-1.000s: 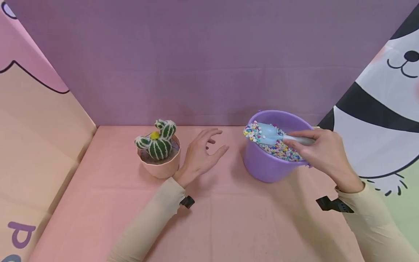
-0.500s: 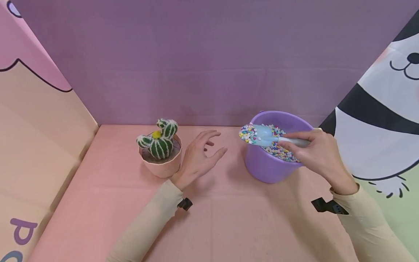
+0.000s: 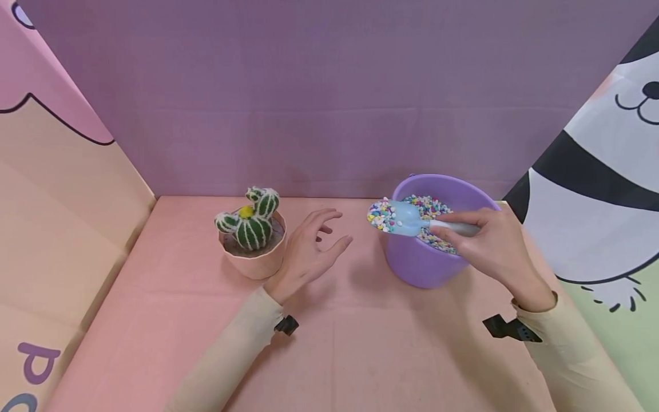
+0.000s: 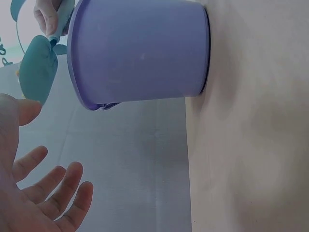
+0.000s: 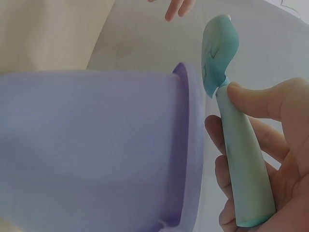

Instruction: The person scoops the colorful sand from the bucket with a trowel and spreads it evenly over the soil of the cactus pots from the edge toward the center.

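My right hand grips the pale handle of a light-blue scoop. Small multicoloured pebbles are heaped in the scoop, whose tip reaches past the left rim of a purple bucket. More such pebbles lie inside the bucket. Between the bucket and a potted cactus, my left hand hovers with fingers spread apart and nothing in them. In the left wrist view the underside of the scoop shows above the thumb. The right wrist view shows fingers wrapped round the handle.
The cactus stands in a peach pot left of my left hand. A pink cloth covers the table. A purple backdrop rises behind it, with a printed panda panel at the right.
My right hand has carried the loaded scoop leftward, so its tip now sticks out further beyond the bucket's left rim. My left hand has shifted slightly left and down.
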The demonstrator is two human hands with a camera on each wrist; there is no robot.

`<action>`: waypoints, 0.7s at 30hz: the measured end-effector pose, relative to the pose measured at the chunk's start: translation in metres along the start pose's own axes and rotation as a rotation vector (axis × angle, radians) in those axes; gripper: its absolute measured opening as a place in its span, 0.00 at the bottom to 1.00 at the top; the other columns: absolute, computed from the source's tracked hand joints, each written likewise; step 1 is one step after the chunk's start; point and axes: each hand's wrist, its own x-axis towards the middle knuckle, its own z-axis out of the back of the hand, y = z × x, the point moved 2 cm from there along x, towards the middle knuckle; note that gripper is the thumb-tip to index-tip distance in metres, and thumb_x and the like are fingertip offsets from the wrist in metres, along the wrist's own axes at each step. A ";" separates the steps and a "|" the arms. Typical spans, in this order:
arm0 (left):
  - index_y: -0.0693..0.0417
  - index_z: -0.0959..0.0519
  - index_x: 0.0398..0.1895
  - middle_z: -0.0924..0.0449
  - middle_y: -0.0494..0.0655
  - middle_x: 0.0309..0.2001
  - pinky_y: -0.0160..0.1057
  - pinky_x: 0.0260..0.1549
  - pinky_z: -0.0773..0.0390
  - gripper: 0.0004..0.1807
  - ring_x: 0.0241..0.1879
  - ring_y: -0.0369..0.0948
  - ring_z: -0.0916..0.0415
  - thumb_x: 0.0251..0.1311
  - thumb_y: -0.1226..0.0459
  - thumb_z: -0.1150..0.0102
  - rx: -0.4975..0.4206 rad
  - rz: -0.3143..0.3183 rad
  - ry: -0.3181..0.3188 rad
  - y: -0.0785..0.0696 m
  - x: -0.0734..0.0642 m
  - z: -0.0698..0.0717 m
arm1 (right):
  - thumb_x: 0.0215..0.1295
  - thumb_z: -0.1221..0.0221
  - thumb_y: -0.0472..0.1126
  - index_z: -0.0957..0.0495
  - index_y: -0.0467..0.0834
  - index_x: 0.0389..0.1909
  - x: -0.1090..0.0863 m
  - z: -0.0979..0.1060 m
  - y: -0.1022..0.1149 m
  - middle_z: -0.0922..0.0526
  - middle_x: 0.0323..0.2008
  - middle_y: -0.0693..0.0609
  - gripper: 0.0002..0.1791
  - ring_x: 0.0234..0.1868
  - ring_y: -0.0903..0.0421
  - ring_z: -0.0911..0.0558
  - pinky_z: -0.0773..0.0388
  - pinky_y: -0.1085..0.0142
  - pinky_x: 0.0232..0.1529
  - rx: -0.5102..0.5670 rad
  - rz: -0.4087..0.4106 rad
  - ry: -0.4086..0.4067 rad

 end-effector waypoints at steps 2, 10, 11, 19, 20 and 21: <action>0.38 0.25 0.62 0.26 0.34 0.64 0.45 0.44 0.17 0.27 0.46 0.35 0.21 0.60 0.45 0.36 -0.002 0.001 0.008 0.000 -0.002 0.000 | 0.52 0.27 0.55 0.10 0.59 0.35 0.000 -0.001 0.002 0.14 0.18 0.60 0.10 0.26 0.69 0.26 0.34 0.72 0.24 0.003 0.012 0.001; 0.37 0.26 0.62 0.28 0.31 0.64 0.40 0.44 0.18 0.26 0.46 0.35 0.21 0.61 0.46 0.36 0.028 0.010 0.017 0.006 -0.012 0.004 | 0.52 0.27 0.56 0.10 0.59 0.35 -0.001 -0.010 0.006 0.11 0.26 0.58 0.11 0.26 0.70 0.26 0.34 0.73 0.25 0.004 -0.019 0.030; 0.37 0.26 0.62 0.28 0.31 0.64 0.40 0.44 0.18 0.26 0.46 0.34 0.21 0.61 0.46 0.36 0.031 0.012 0.015 0.007 -0.013 0.005 | 0.53 0.28 0.56 0.10 0.60 0.35 -0.001 -0.011 0.007 0.11 0.26 0.59 0.10 0.26 0.71 0.26 0.34 0.73 0.25 0.005 -0.020 0.036; 0.36 0.26 0.63 0.29 0.31 0.65 0.39 0.45 0.19 0.27 0.48 0.37 0.21 0.61 0.45 0.37 0.027 0.035 0.032 0.012 -0.021 0.011 | 0.51 0.26 0.54 0.10 0.59 0.37 0.003 -0.021 0.017 0.11 0.28 0.58 0.11 0.32 0.62 0.22 0.33 0.71 0.31 -0.002 -0.020 0.071; 0.36 0.26 0.63 0.29 0.32 0.65 0.40 0.45 0.19 0.27 0.48 0.38 0.21 0.61 0.45 0.37 0.026 0.037 0.034 0.013 -0.022 0.012 | 0.51 0.26 0.53 0.10 0.58 0.37 0.003 -0.022 0.018 0.11 0.28 0.57 0.11 0.32 0.60 0.22 0.34 0.71 0.31 0.004 -0.020 0.073; 0.36 0.26 0.63 0.29 0.32 0.65 0.40 0.45 0.19 0.27 0.48 0.38 0.21 0.61 0.45 0.37 0.027 0.042 0.037 0.013 -0.023 0.012 | 0.51 0.26 0.52 0.10 0.58 0.36 0.003 -0.023 0.020 0.11 0.28 0.57 0.11 0.33 0.58 0.22 0.34 0.71 0.32 0.009 -0.018 0.074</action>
